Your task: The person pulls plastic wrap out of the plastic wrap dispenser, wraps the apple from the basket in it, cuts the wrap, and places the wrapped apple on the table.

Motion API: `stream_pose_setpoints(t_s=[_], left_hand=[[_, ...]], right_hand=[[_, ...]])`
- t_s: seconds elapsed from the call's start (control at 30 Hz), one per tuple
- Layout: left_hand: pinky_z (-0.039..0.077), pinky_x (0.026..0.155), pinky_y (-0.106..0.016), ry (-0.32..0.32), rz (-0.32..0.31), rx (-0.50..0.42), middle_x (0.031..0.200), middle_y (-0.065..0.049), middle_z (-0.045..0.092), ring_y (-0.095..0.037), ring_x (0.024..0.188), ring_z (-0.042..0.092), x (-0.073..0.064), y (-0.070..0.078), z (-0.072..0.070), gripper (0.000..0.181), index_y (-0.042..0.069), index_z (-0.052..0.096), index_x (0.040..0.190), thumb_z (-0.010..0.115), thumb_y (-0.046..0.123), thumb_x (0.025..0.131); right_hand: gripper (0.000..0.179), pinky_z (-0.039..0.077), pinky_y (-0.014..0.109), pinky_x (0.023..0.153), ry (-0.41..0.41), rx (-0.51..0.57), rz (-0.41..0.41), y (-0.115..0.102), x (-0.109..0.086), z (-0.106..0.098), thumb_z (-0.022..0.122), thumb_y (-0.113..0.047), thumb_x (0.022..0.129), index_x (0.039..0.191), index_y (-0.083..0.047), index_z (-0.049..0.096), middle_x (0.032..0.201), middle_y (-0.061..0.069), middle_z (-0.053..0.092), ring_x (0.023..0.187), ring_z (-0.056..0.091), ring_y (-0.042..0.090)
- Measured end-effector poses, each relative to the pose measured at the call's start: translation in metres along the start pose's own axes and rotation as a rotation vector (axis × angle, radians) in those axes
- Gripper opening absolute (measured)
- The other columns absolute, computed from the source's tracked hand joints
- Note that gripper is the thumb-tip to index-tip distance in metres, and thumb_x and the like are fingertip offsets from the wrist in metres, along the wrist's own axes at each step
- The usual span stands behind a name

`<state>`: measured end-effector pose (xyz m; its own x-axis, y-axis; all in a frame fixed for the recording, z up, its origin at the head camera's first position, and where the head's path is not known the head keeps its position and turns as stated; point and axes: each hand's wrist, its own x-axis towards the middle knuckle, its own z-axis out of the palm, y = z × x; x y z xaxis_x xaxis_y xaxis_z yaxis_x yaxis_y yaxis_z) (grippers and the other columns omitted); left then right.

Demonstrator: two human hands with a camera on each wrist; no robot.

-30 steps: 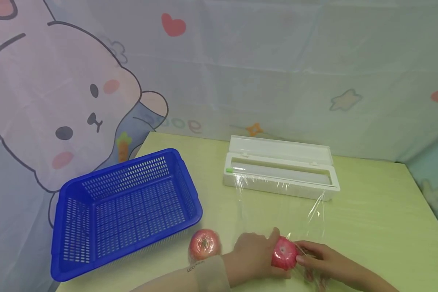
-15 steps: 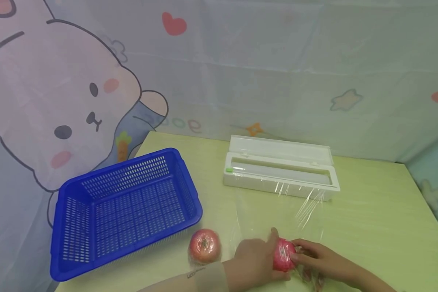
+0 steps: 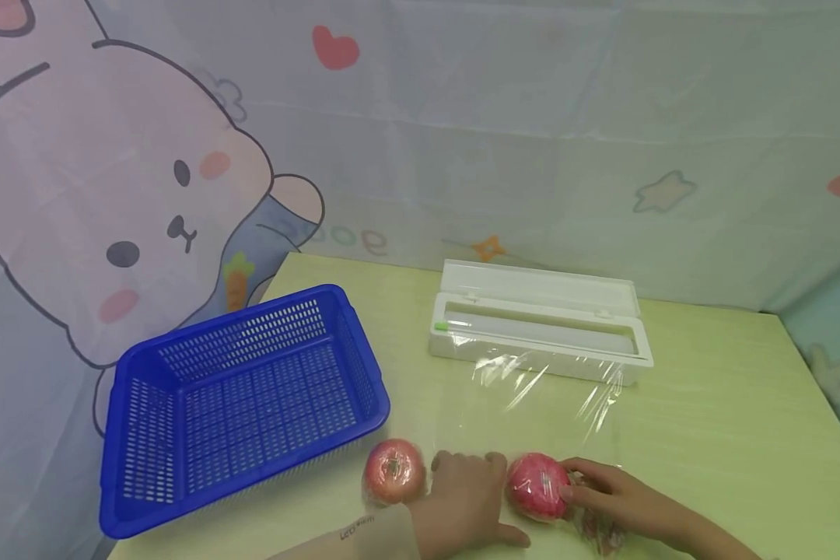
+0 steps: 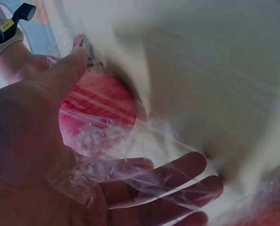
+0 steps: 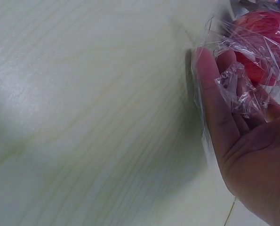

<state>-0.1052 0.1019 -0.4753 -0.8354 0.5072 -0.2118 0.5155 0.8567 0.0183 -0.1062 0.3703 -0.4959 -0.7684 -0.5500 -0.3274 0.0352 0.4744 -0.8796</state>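
A pink-red round fruit (image 3: 534, 487) rests on the table under clear cling film (image 3: 525, 416), which runs down from a white dispenser box (image 3: 539, 342). My right hand (image 3: 619, 502) grips the fruit's right side, thumb on its surface. Crumpled film (image 5: 238, 89) gathers against those fingers in the right wrist view. To the fruit's left, my left hand (image 3: 465, 498) has its fingers extended and its thumb apart from the fruit in the head view. Film lies across the left fingers (image 4: 177, 172) in the left wrist view. Beside that hand sits a film-wrapped apple (image 3: 393, 471).
A blue perforated basket (image 3: 252, 467) stands at the left of the pale yellow-green table (image 3: 714, 420). The dispenser's lid (image 3: 539, 281) is raised at the back. Behind the table hangs a printed cloth (image 3: 462, 140).
My left hand has left the fruit's side and moved left, close to the wrapped apple. More of the fruit shows. The film's folds have shifted, while my right hand stays almost in place.
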Motion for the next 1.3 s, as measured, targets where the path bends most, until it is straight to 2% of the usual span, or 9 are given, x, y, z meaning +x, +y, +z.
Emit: stream_pose_setpoints(t_s=[0.17, 0.37, 0.43, 0.53, 0.63, 0.77, 1.07, 1.2, 1.3], left_hand=[[0.044, 0.052, -0.035, 0.037, -0.012, 0.02, 0.076, 0.003, 0.066, -0.017, 0.06, 0.063, -0.004, 0.0, -0.001, 0.083, 0.019, 0.063, 0.112, 0.076, 0.089, 0.07], [0.045, 0.052, -0.034, 0.047, -0.045, -0.035, 0.078, 0.002, 0.066, -0.017, 0.062, 0.063, 0.0, -0.003, -0.008, 0.079, 0.017, 0.062, 0.111, 0.082, 0.082, 0.07], [0.047, 0.058, -0.033, 0.055, -0.032, 0.017, 0.087, 0.002, 0.069, -0.016, 0.069, 0.064, 0.003, -0.003, -0.011, 0.082, 0.018, 0.062, 0.118, 0.082, 0.082, 0.07], [0.05, 0.073, -0.032, 0.118, 0.06, 0.109, 0.108, 0.004, 0.069, -0.015, 0.092, 0.066, 0.007, -0.001, -0.016, 0.089, 0.021, 0.059, 0.134, 0.082, 0.081, 0.072], [0.048, 0.085, -0.031, 0.218, 0.22, 0.208, 0.123, 0.01, 0.065, -0.01, 0.109, 0.062, 0.011, 0.002, -0.017, 0.089, 0.027, 0.055, 0.143, 0.076, 0.083, 0.077], [0.044, 0.078, -0.024, 0.28, 0.374, 0.246, 0.121, 0.014, 0.065, -0.005, 0.104, 0.062, 0.016, 0.003, -0.014, 0.075, 0.031, 0.056, 0.141, 0.068, 0.08, 0.086], [0.047, 0.08, -0.02, 0.23, 0.42, 0.091, 0.122, 0.011, 0.065, -0.004, 0.104, 0.063, 0.027, -0.004, -0.01, 0.069, 0.03, 0.058, 0.143, 0.069, 0.074, 0.091], [0.047, 0.08, -0.02, 0.22, 0.431, 0.027, 0.119, 0.011, 0.064, -0.004, 0.101, 0.063, 0.031, -0.006, -0.01, 0.067, 0.03, 0.06, 0.14, 0.075, 0.071, 0.089], [0.047, 0.079, -0.02, 0.198, 0.426, -0.027, 0.117, 0.011, 0.064, -0.003, 0.098, 0.062, 0.034, -0.007, -0.008, 0.067, 0.031, 0.061, 0.138, 0.079, 0.069, 0.086]], right_hand=[[0.043, 0.052, 0.024, 0.083, -0.006, 0.006, 0.025, 0.0, 0.0, -0.001, 0.054, -0.024, 0.112, 0.148, 0.0, 0.055, 0.124, 0.011, 0.069, 0.099, 0.062, 0.008], [0.042, 0.054, 0.026, 0.079, -0.008, 0.014, 0.009, -0.001, 0.0, -0.001, 0.054, -0.022, 0.112, 0.147, 0.001, 0.055, 0.115, 0.011, 0.07, 0.093, 0.065, 0.01], [0.044, 0.055, 0.027, 0.075, -0.015, 0.024, 0.016, -0.002, 0.001, -0.002, 0.054, -0.023, 0.112, 0.147, 0.003, 0.054, 0.109, 0.01, 0.07, 0.087, 0.067, 0.011], [0.047, 0.057, 0.028, 0.067, -0.034, 0.064, 0.036, -0.001, 0.001, -0.004, 0.054, -0.024, 0.112, 0.149, 0.006, 0.051, 0.1, 0.01, 0.07, 0.078, 0.068, 0.015], [0.05, 0.058, 0.029, 0.06, -0.057, 0.099, 0.034, 0.001, 0.002, -0.006, 0.052, -0.023, 0.113, 0.151, 0.008, 0.048, 0.094, 0.009, 0.07, 0.07, 0.069, 0.017], [0.046, 0.058, 0.028, 0.058, -0.088, 0.086, -0.005, 0.006, 0.002, -0.009, 0.049, -0.022, 0.115, 0.152, 0.004, 0.049, 0.093, 0.006, 0.073, 0.067, 0.069, 0.014], [0.047, 0.058, 0.029, 0.056, -0.058, 0.114, 0.038, 0.004, -0.007, -0.01, 0.049, -0.022, 0.115, 0.154, 0.004, 0.043, 0.092, 0.01, 0.073, 0.066, 0.067, 0.013], [0.044, 0.056, 0.026, 0.069, -0.015, 0.041, 0.073, 0.006, -0.013, -0.013, 0.051, -0.023, 0.114, 0.151, 0.001, 0.049, 0.103, 0.01, 0.072, 0.082, 0.067, 0.01], [0.041, 0.058, 0.028, 0.069, -0.002, 0.03, 0.111, 0.009, -0.019, -0.014, 0.051, -0.025, 0.114, 0.146, 0.0, 0.053, 0.109, 0.011, 0.07, 0.088, 0.066, 0.013]])
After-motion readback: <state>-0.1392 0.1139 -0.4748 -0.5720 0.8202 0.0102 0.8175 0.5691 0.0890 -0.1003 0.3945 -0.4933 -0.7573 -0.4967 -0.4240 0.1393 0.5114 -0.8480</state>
